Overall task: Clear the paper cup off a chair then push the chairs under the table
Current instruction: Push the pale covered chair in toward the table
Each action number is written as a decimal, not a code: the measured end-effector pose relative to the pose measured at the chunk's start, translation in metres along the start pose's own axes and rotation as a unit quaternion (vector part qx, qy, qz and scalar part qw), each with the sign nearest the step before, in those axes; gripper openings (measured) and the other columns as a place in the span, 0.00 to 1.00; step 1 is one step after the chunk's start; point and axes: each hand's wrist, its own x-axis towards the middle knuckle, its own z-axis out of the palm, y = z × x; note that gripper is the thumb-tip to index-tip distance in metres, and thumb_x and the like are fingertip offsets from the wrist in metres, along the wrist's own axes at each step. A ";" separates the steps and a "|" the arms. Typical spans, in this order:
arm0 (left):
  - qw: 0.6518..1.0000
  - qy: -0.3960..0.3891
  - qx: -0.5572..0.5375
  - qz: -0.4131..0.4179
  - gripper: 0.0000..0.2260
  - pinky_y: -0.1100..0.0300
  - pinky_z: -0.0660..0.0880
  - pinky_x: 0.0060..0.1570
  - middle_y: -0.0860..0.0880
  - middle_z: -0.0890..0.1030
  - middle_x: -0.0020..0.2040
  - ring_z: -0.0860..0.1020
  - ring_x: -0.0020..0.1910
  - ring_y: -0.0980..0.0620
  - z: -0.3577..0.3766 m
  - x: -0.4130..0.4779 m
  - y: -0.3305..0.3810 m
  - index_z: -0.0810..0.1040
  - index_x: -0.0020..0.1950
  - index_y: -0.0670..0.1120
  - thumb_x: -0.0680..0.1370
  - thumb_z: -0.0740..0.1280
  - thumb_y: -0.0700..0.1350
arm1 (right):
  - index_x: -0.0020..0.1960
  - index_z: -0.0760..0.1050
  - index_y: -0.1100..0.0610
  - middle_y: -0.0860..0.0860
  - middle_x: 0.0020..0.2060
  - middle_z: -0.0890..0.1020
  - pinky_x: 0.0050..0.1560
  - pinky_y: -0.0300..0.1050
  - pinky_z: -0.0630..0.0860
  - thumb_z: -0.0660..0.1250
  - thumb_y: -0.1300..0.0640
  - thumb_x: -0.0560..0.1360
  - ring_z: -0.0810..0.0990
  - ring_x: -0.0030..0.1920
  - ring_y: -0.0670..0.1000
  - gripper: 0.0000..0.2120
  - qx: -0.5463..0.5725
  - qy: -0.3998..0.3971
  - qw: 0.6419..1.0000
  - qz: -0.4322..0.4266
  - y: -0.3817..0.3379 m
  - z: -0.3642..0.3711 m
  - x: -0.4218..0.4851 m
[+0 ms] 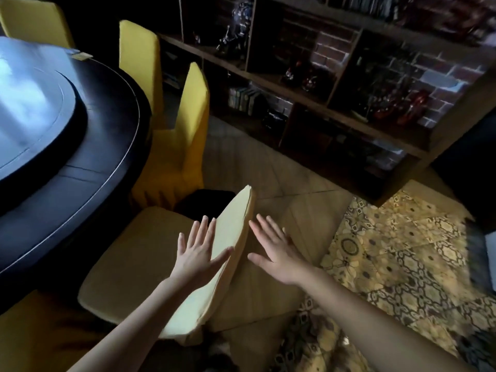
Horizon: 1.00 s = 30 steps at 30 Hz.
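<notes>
Flanking the backrest [237, 224] of the nearest chair [134, 264], the left hand [200, 255] at its front face and the right hand [277, 255] behind it lie flat, fingers spread, grasping nothing, seemingly set to push the chair under the table [80, 197] ahead; no paper cup shows there.

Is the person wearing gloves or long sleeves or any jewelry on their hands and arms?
No. The left hand and the right hand are both bare, with no gloves, and I can't see any rings, watch or bracelet. The arms are bare too, and no sleeve shows all the way to the edge of the picture.
</notes>
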 end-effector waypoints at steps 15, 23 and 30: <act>0.951 0.000 -0.195 -0.240 0.53 0.48 0.41 0.73 0.54 0.34 0.76 0.40 0.77 0.51 0.026 0.027 0.012 0.36 0.76 0.56 0.57 0.41 0.82 | 0.75 0.55 0.42 0.47 0.78 0.44 0.71 0.70 0.40 0.44 0.25 0.67 0.37 0.76 0.50 0.41 -0.153 -0.152 0.943 -0.255 0.049 -0.038 0.161; 0.871 0.020 -0.133 -0.473 0.39 0.55 0.76 0.52 0.54 0.80 0.59 0.78 0.56 0.51 0.046 -0.008 0.053 0.76 0.62 0.59 0.61 0.52 0.80 | 0.63 0.74 0.45 0.45 0.67 0.70 0.70 0.65 0.59 0.64 0.31 0.68 0.59 0.72 0.49 0.28 -0.128 -0.204 0.895 -0.376 0.071 -0.058 0.212; 0.816 0.280 -0.017 -0.505 0.39 0.58 0.69 0.39 0.58 0.82 0.40 0.76 0.41 0.56 0.082 -0.031 0.065 0.82 0.43 0.55 0.58 0.48 0.82 | 0.53 0.77 0.44 0.42 0.54 0.76 0.61 0.57 0.67 0.62 0.27 0.63 0.69 0.61 0.47 0.27 -0.099 -0.138 0.878 -0.447 0.081 -0.040 0.228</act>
